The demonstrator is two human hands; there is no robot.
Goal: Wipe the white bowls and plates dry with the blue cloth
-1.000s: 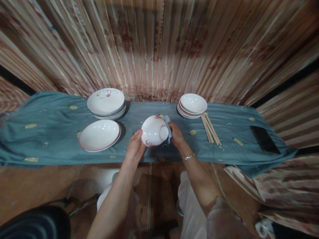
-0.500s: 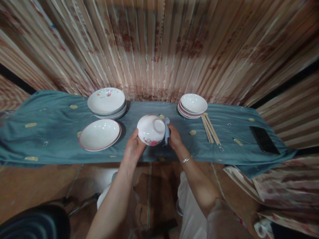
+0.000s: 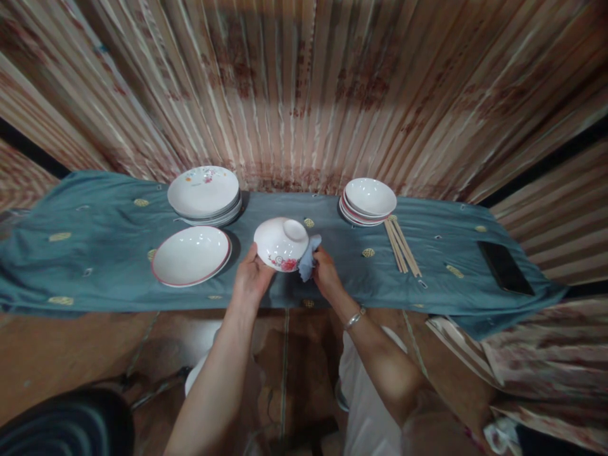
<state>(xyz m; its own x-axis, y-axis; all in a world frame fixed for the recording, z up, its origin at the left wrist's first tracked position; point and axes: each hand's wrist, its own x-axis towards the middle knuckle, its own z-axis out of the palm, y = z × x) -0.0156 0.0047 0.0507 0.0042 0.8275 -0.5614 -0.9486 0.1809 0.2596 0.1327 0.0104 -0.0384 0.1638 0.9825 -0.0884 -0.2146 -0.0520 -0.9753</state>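
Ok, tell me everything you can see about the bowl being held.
The bowl is white and glossy, apparently ceramic, with a red flower pattern on its outer side and a round foot. It is tipped over, foot upward and toward the right, hiding the inside. It is above the table, the left grip on its left side; at its right, a pale blue rag in the right grip appears to touch it.
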